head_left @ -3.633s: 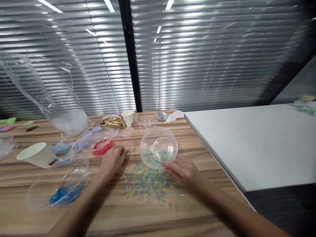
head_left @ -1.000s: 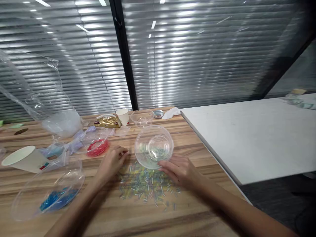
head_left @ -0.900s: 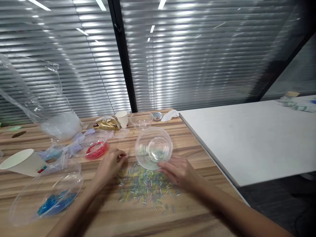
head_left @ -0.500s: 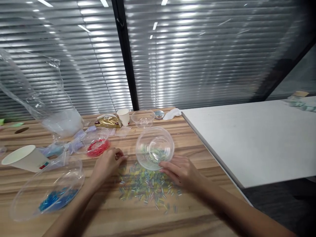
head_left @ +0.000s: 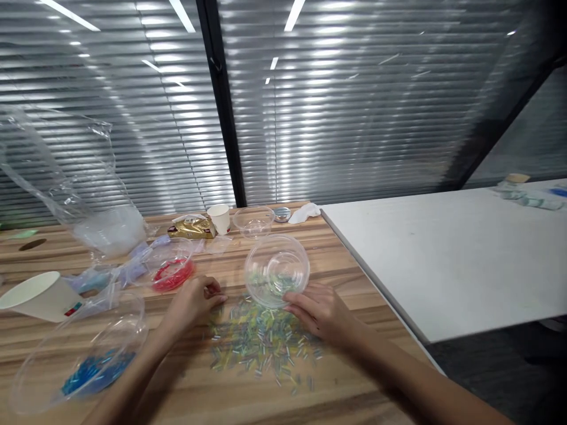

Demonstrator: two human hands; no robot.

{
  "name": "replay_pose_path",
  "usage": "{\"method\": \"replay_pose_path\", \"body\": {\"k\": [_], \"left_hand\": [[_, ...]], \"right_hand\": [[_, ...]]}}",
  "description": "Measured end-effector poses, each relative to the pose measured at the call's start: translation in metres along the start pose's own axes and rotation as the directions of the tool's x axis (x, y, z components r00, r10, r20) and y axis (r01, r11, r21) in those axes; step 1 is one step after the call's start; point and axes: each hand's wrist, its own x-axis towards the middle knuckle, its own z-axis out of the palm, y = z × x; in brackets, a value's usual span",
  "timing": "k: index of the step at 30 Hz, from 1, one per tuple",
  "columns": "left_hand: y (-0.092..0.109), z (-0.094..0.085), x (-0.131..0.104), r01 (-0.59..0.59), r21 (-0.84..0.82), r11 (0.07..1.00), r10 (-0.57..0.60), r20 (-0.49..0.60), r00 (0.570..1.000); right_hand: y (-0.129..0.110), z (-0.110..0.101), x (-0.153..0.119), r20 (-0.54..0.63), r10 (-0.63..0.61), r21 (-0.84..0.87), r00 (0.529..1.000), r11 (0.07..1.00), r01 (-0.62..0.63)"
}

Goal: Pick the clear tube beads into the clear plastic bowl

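My right hand (head_left: 322, 310) grips the near rim of a clear plastic bowl (head_left: 278, 260), tilted, with some green and yellow pieces inside. Below the bowl, a loose spread of small green, yellow and clear tube-like pieces (head_left: 261, 339) lies on the wooden table (head_left: 221, 395). Left of the spread, my left hand (head_left: 201, 299) rests by the tabletop with its fingers curled and thumb and fingertips near each other; whether anything small is between them cannot be made out.
At the left are a bowl with blue pieces (head_left: 95, 369), a paper cup (head_left: 44, 297), red pieces (head_left: 172, 274) in a bowl and a plastic bag (head_left: 110, 227). Behind stand a small cup (head_left: 219, 218), a gold packet (head_left: 192, 226) and a bowl (head_left: 254, 220). A white table (head_left: 443, 254) adjoins at right.
The whole view has shifted slightly, so the table things appear a little lower. My hands and the held bowl keep nearly the same places over the table.
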Motion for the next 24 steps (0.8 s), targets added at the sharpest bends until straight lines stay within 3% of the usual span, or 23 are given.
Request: {"method": "replay_pose_path", "body": {"k": [24], "left_hand": [[0.0086,-0.0032,0.0001,0.009,-0.059,0.998,-0.006,0.049,0.999]], "right_hand": [[-0.0031,-0.0025,0.0004,0.040,-0.009,0.036,0.999,0.999,0.007]]}}
